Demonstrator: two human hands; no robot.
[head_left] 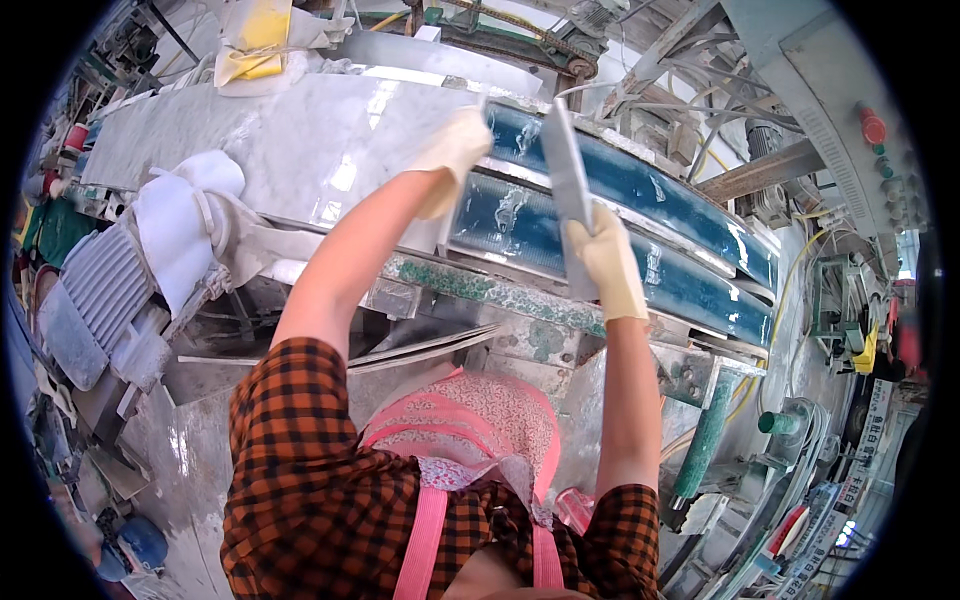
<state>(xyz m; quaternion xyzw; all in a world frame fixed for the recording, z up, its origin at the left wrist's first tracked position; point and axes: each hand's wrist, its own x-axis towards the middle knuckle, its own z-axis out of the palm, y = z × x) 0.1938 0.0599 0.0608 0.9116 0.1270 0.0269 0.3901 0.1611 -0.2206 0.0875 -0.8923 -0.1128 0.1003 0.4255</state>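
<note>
Both of my hands wear cream gloves and reach over a conveyor with two dark blue belts (610, 165). In my right hand (610, 262) is a long, flat grey-white strip (566, 165), apparently stone, gripped near its lower end and slanting across both belts. My left hand (452, 158), blurred by motion, is closed at the near end of a polished white marble slab (290, 140). A thin pale strip (447, 228) shows along that hand, above and below it; its fingertips are hidden.
A ribbed motor (100, 285) with white cloth (190, 225) over it stands at left. Along the conveyor's near side runs a green-flecked rail (490, 290). Thin sheets (425, 345) lie below it. A control panel with a red button (873, 125) hangs at upper right, and a green pipe (708, 435) stands at lower right.
</note>
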